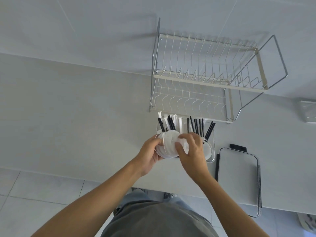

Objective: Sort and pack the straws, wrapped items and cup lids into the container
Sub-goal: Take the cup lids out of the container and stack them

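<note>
A stack of white cup lids is gripped from the left by my left hand, while my right hand curls over its right side, thumb pressing on the top lid. The stack hovers over the front of a clear container on the counter. Several black straws and white wrapped items stand in the container's far part. More lids lie in the container, right of my right hand.
A wire dish rack stands just behind the container. The container's lid with black clips lies to the right, overhanging the counter's front edge. A clear tray sits at the far right.
</note>
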